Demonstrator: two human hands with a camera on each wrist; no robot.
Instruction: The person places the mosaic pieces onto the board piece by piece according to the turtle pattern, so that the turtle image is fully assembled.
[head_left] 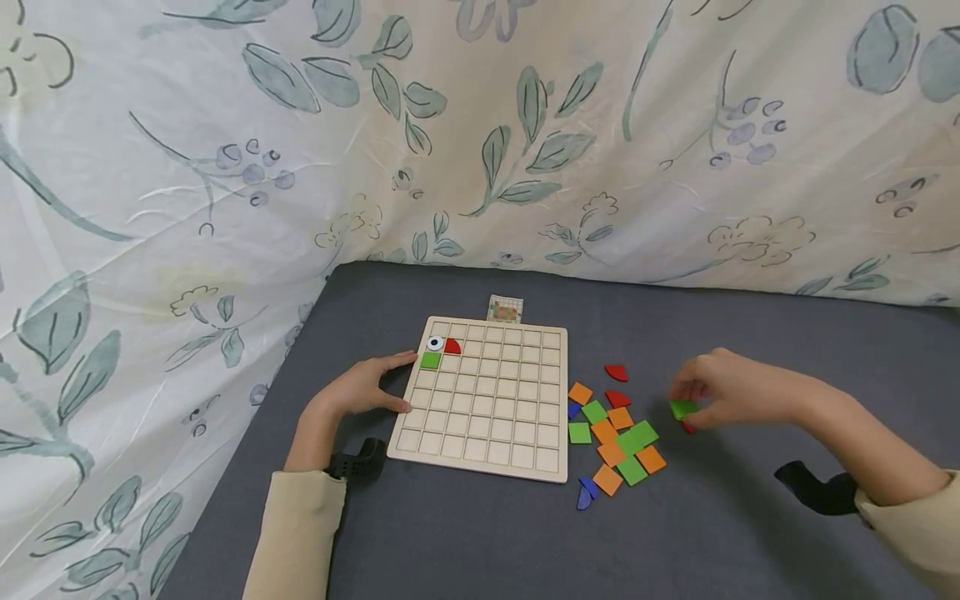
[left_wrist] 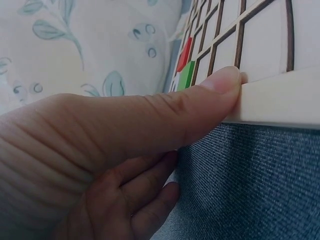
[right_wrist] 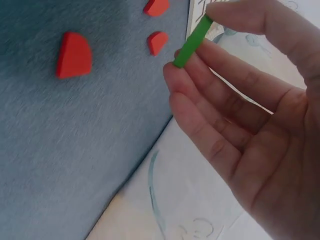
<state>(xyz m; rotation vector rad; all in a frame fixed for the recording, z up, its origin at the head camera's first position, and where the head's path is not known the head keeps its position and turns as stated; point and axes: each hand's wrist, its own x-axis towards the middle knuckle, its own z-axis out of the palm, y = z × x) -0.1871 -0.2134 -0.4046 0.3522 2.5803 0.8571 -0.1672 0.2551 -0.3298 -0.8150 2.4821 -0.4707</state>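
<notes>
A light wooden grid board [head_left: 491, 472] lies on the dark cloth. My left hand [head_left: 358, 388] is at its left edge, thumb and index finger spread apart along the rim. The thumb [left_wrist: 215, 90] presses the rim in the left wrist view. My right hand [head_left: 723, 390] pinches a green square tile [right_wrist: 192, 42] between thumb and fingertips, over the cloth right of the board. Just below that tile, a red quarter-round piece [right_wrist: 74, 56] lies on the cloth. In the board's far left corner sit a white eye piece [head_left: 435, 342], a red quarter-round [head_left: 452, 346] and a green tile [head_left: 430, 360].
Right of the board is a loose pile of orange tiles [head_left: 608, 479], green tiles [head_left: 632, 471] and blue pieces [head_left: 584, 498]. Two red quarter-rounds [head_left: 617, 372] lie at its far side. A small pattern card [head_left: 506, 309] touches the board's far edge. Floral fabric [head_left: 525, 167] hangs behind.
</notes>
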